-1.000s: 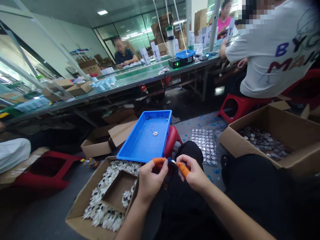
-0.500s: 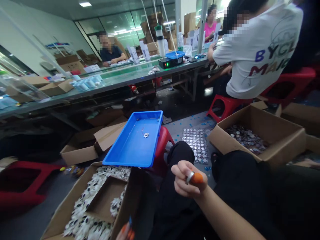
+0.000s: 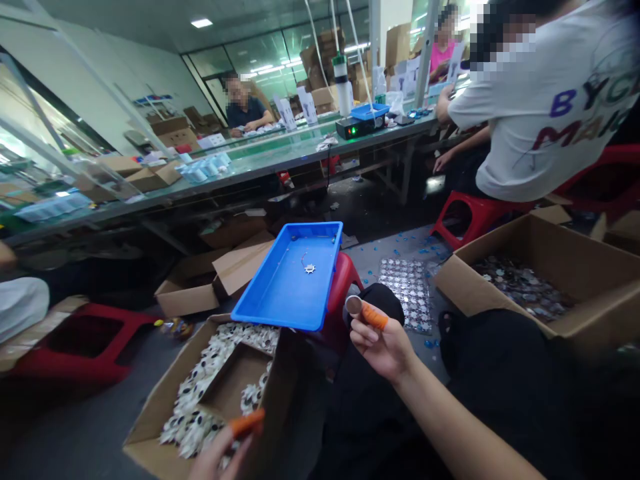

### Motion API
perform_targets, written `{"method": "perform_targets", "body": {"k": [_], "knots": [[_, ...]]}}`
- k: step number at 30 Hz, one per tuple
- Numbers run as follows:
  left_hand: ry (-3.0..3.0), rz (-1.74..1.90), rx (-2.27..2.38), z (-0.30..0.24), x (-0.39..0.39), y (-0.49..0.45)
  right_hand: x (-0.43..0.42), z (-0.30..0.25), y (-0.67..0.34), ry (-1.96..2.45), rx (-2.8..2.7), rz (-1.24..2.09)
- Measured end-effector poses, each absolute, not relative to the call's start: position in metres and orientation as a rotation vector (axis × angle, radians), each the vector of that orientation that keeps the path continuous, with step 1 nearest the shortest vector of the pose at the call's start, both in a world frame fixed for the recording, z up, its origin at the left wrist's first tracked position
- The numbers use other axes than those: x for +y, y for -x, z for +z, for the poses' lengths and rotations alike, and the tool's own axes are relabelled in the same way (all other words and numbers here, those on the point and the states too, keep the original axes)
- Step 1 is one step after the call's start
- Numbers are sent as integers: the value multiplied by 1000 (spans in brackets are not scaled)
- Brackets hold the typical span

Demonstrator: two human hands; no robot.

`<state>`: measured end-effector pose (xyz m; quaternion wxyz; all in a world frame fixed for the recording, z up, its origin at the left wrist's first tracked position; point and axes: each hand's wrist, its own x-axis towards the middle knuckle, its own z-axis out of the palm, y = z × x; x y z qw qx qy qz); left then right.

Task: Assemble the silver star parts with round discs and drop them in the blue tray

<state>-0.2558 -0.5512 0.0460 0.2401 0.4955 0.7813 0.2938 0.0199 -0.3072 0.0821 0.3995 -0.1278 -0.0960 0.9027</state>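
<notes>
My right hand [image 3: 377,340] is raised over my knee, an orange finger cot [image 3: 375,317] on one finger. Its fingertips pinch a small round part with a silvery rim and greyish face [image 3: 353,305]. My left hand [image 3: 217,457], at the lower edge and slightly blurred, also wears an orange finger cot [image 3: 247,423]. Its finger and thumb are apart above a carton [image 3: 145,417] of white parts with dark round centres [image 3: 193,393]. Ahead, a blue tray [image 3: 270,287] holds one star-shaped white piece [image 3: 310,269] with a thin reddish wire.
The tray rests on a red stool [image 3: 345,273]. Sheets of star-shaped pieces [image 3: 405,287] lie on the floor beside my knee. To the right stands a carton [image 3: 500,293] of loose parts. Beyond, co-workers sit along a green-topped bench [image 3: 260,157]; another red stool [image 3: 90,340] is left.
My right hand has turned, showing the round part's face. My left hand has come further into view over the carton; the small blue thing at its fingertips no longer shows. The view has shifted left.
</notes>
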Motion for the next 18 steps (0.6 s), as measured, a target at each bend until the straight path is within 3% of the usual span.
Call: {"method": "perform_targets", "body": {"k": [7, 18], "knots": [[-2345, 1229, 2037, 123, -422, 189, -311, 82, 9, 659, -198, 2223], [-2191, 1201, 1940, 88, -358, 165, -305, 76, 20, 701, -546, 2235]]}}
